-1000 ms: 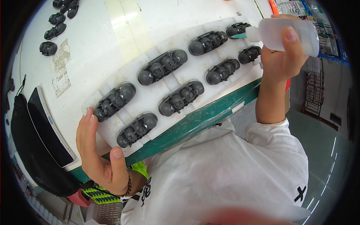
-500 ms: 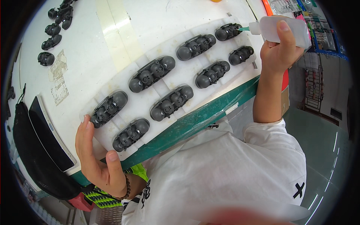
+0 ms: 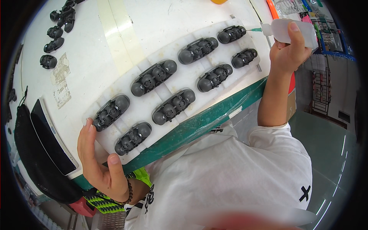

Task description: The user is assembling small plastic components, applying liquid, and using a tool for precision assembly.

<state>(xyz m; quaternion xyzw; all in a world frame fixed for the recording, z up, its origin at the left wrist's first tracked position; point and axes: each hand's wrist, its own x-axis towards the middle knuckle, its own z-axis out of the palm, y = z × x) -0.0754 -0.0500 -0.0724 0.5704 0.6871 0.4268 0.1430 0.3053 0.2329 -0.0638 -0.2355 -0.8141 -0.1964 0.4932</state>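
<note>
My right hand point(image 3: 289, 51) is closed around a translucent white squeeze bottle point(image 3: 293, 31). The bottle is tipped on its side, and its thin green needle tip point(image 3: 255, 30) points left at the right end of a dark grey part point(image 3: 231, 34) in the far row. Two rows of such rounded parts, like the part in the near row point(image 3: 173, 106), sit on a long white fixture point(image 3: 188, 71). At the fixture's left end my left hand point(image 3: 99, 165) is open, thumb and fingers apart. Its fingertips rest at the edge beside a grey part point(image 3: 111, 112).
More grey parts point(image 3: 53, 45) lie at the far left of the white table point(image 3: 84, 23). A dark-screened phone or tablet point(image 3: 51, 136) and a black pouch point(image 3: 36, 161) are by the left edge. The table's green edge point(image 3: 207, 115) runs along my body.
My right hand has drawn the bottle slightly right, and the needle tip has shifted from over the far-right part to its right end. My left hand stays at the fixture's end.
</note>
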